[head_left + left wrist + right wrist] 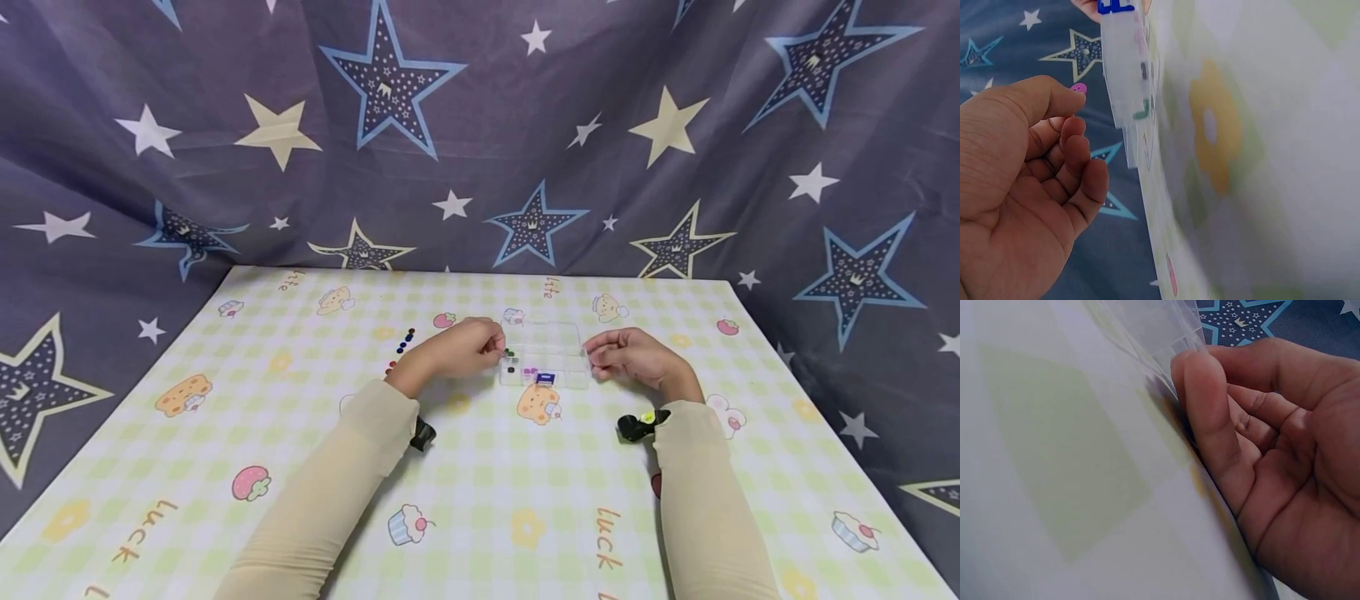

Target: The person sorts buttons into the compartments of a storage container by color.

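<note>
Left hand [474, 346] at the left edge of the clear box [564, 363], centre of the frame. Fingers curled; left wrist view shows a pink button [1079, 88] held at the thumb tip, beside the box and apart from it. Right hand [633, 357] at the box's right edge, fingers bent, fingertips touching the edge; cannot tell whether they pinch it or only rest there.

Box sits on the counter [468, 467], clear lid [552, 335] open toward the top of the frame. Contents, left part: green buttons [510, 354], with a black button [512, 370] nearer the bottom of the frame; pink buttons [530, 372] to the right of these. Blue label [545, 379] at the box's near side.

Left of centre, blue buttons [402, 345] and red buttons [392, 365] lie in a slanting line, its lower end against the outline of the left forearm.

Counter cover: pale green check with cartoon prints. Dark curtain [487, 108] with stars fills the upper frame. Beige sleeves [322, 500]; a black device [423, 435] at each wrist.
</note>
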`<state>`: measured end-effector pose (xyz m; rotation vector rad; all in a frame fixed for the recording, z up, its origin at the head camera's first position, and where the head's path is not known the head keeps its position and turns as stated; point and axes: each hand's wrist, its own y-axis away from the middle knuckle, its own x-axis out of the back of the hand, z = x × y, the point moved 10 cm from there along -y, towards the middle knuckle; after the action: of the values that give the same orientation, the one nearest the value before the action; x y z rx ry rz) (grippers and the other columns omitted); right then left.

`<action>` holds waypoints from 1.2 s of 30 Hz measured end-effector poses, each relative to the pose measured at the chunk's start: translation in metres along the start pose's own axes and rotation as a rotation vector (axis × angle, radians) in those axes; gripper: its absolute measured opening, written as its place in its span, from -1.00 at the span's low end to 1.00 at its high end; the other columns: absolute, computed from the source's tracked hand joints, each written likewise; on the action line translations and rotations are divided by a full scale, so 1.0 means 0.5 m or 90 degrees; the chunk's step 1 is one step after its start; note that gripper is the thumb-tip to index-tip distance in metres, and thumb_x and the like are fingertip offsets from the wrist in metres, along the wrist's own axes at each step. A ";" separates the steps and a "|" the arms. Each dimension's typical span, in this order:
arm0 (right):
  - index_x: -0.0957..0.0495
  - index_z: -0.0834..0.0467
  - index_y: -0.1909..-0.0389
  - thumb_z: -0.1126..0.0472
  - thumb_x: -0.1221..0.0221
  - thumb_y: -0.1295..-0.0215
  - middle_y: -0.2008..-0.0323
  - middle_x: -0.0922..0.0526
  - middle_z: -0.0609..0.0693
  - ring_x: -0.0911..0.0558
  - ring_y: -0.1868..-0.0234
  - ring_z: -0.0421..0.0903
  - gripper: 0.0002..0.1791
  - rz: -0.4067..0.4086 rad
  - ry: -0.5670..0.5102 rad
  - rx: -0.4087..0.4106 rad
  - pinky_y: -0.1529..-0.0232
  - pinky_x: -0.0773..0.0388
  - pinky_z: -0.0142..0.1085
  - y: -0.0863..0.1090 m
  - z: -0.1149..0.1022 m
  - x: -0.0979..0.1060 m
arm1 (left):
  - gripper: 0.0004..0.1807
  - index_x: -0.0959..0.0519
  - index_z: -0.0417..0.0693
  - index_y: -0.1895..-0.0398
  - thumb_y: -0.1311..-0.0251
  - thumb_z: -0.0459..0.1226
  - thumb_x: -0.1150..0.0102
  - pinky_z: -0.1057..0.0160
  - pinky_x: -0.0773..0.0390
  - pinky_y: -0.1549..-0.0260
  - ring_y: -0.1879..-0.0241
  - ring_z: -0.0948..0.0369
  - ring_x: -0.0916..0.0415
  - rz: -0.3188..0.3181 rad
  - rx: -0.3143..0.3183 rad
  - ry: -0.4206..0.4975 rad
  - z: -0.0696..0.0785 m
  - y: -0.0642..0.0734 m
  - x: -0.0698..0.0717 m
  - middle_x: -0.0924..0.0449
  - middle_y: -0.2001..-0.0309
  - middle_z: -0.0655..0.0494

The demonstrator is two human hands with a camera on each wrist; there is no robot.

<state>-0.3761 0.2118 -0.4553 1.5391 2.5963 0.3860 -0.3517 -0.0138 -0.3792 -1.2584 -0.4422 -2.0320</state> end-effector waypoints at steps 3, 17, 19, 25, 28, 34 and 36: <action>-0.34 0.56 -0.24 0.51 -0.10 -0.40 0.25 -0.69 0.06 -0.67 0.33 -0.14 -0.57 0.001 0.009 0.004 0.21 -0.67 -0.31 0.001 -0.002 0.000 | -0.94 -0.55 -0.10 0.31 -0.34 -0.40 -0.12 0.26 -0.42 0.20 0.32 0.22 -0.37 -0.004 -0.003 0.004 0.008 -0.010 -0.009 -0.49 0.34 0.11; -0.33 0.57 -0.25 0.51 -0.09 -0.41 0.23 -0.69 0.08 -0.68 0.32 -0.14 -0.57 0.000 0.013 0.003 0.20 -0.67 -0.31 0.003 0.000 0.000 | -0.93 -0.57 -0.11 0.30 -0.37 -0.40 -0.15 0.28 -0.44 0.03 0.38 0.25 -0.37 -0.007 -0.023 0.015 0.044 -0.051 -0.042 -0.49 0.42 0.12; -0.34 0.57 -0.25 0.51 -0.09 -0.42 0.24 -0.69 0.07 -0.68 0.33 -0.14 -0.57 0.000 0.017 0.005 0.21 -0.67 -0.31 0.001 0.001 0.001 | -0.92 -0.57 -0.12 0.30 -0.36 -0.42 -0.15 0.27 -0.44 -0.10 0.40 0.25 -0.37 -0.003 -0.024 0.020 0.047 -0.052 -0.042 -0.50 0.42 0.12; -0.35 0.57 -0.24 0.49 -0.11 -0.42 0.26 -0.68 0.04 -0.68 0.33 -0.15 -0.58 -0.002 0.020 0.011 0.20 -0.67 -0.31 -0.006 0.002 0.002 | -0.88 -0.59 -0.11 0.29 -0.34 -0.46 -0.11 0.23 -0.40 -0.24 0.39 0.26 -0.40 0.013 -0.017 0.027 0.043 -0.056 -0.045 -0.55 0.38 0.14; -0.35 0.56 -0.24 0.49 -0.11 -0.42 0.26 -0.68 0.04 -0.68 0.33 -0.15 -0.58 0.000 0.021 0.012 0.21 -0.67 -0.31 -0.007 0.003 0.002 | -0.90 -0.60 -0.11 0.27 -0.36 -0.44 -0.12 0.24 -0.48 -0.10 0.37 0.25 -0.43 0.024 -0.003 0.046 0.040 -0.053 -0.037 -0.56 0.37 0.13; -0.35 0.56 -0.24 0.49 -0.11 -0.42 0.25 -0.69 0.05 -0.68 0.34 -0.15 -0.58 0.003 0.025 0.013 0.21 -0.67 -0.30 -0.004 0.001 0.004 | -0.91 -0.60 -0.08 0.30 -0.34 -0.42 -0.16 0.30 -0.49 0.24 0.33 0.23 -0.43 0.066 0.019 0.057 0.022 -0.042 -0.009 -0.53 0.37 0.12; -0.35 0.56 -0.24 0.49 -0.10 -0.42 0.26 -0.69 0.05 -0.68 0.34 -0.14 -0.58 0.004 0.024 0.013 0.21 -0.67 -0.30 -0.002 0.001 0.006 | -0.91 -0.60 -0.08 0.31 -0.33 -0.42 -0.16 0.30 -0.48 0.23 0.33 0.23 -0.43 0.083 0.019 0.051 0.013 -0.039 0.002 -0.53 0.37 0.11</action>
<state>-0.3784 0.2137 -0.4558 1.5619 2.6330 0.3934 -0.3615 0.0034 -0.3739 -1.1536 -0.3436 -1.9503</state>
